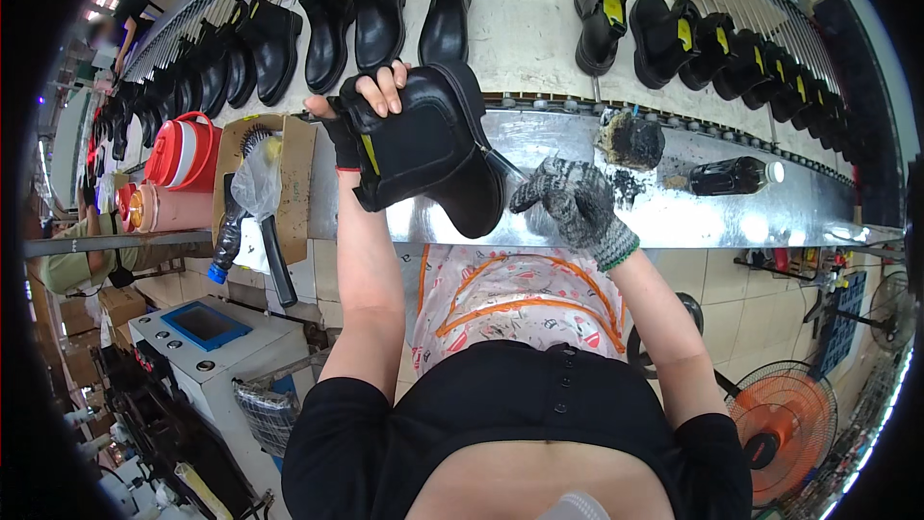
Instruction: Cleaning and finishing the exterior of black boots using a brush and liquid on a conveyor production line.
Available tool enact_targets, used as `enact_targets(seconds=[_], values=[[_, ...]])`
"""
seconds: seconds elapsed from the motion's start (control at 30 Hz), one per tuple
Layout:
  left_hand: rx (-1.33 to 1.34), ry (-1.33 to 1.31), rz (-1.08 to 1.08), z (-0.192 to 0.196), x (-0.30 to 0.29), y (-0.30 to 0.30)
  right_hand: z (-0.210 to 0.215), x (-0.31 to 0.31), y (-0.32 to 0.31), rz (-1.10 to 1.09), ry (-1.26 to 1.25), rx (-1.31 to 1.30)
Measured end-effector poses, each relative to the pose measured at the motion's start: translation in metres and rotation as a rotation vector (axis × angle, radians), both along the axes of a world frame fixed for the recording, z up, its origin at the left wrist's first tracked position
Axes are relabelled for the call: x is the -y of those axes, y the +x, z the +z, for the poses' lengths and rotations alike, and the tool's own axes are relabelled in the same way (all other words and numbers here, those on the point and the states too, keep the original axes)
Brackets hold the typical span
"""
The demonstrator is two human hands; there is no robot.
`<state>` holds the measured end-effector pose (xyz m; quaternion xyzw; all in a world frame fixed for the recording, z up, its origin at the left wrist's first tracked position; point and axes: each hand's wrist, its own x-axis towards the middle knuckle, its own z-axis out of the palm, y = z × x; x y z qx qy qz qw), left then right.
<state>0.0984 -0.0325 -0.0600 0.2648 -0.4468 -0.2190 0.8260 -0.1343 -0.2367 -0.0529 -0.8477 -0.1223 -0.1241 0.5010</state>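
Left hand [348, 130], black fingerless glove: grip closed on the upper of a black ankle boot [414, 140], fingertips bare on the leather. Right hand [573, 204], grey knit glove: grip pinched on a slim tool [507, 165], tip at the sole edge; can't tell if it actually touches. Boot is tilted, held up over the metal worktop [414, 224], sole toward the right hand, toe low.

Risks, my read: the boot hangs from one hand only, so a push from the tool could twist it in the left grip. If the tip skids off the sole edge, it could scratch or mark the smooth upper. Bare fingers could smudge the leather; the knit glove could make a thin handle slip.

Further out: a blackened lump [635, 140], pot or block unclear, sits right of the right hand, with black smears [630, 185] beside it; lowering the boot there could dirty it. Dark bottle [736, 175], white cap, farther right, standing or lying unclear; a wide right elbow or sleeve might knock it. Left: cardboard box [300, 178] with a brush [255, 140]. Behind: boot row [377, 24], near enough to bump if the held boot swings away.
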Motion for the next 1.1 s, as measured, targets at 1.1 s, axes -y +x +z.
enact_targets(seconds=[1.1], values=[[-0.334,0.527,0.781,-0.083,-0.014,0.055,-0.113,0.005,-0.043,-0.222,1.109,-0.646]])
